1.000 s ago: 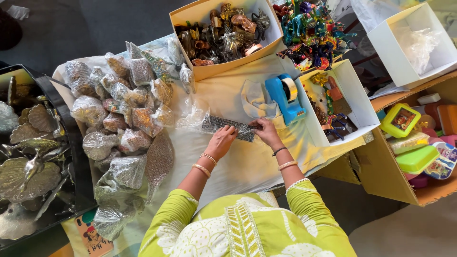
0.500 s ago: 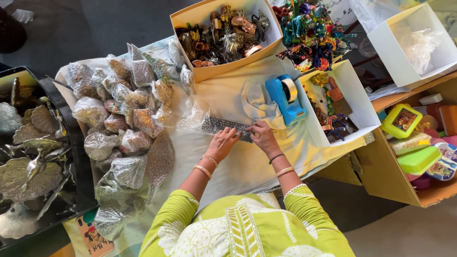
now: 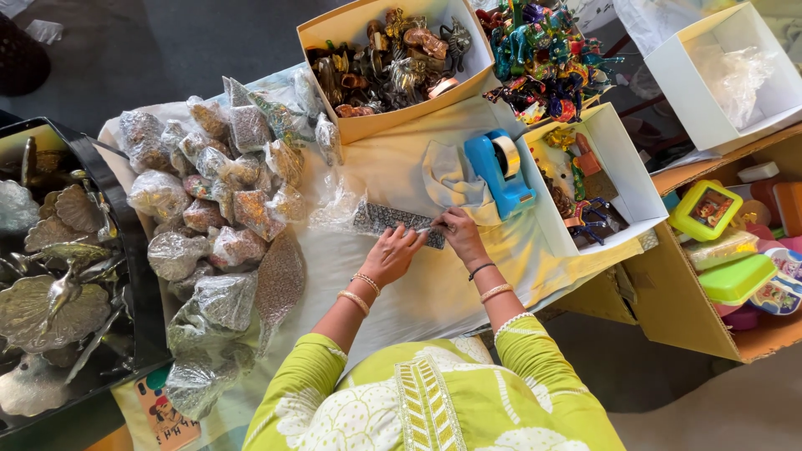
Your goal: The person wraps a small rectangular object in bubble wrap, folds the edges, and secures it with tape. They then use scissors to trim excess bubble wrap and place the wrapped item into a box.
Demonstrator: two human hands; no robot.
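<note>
- Centrally, a long flat patterned packet (image 3: 393,222) in clear wrap lies on the pale yellow cloth (image 3: 434,292), between the heap of wrapped items (image 3: 221,209) and the blue tape dispenser (image 3: 499,173).
- Left hand (image 3: 391,257): palm down, fingers spread and resting on the packet's near edge; not clamped round it.
- Right hand (image 3: 459,235): fingertips pinched together on the packet's right end.
- Cardboard box of figurines (image 3: 393,58): beyond the packet.
- Black tray of metal pieces (image 3: 58,276): far left.
</note>
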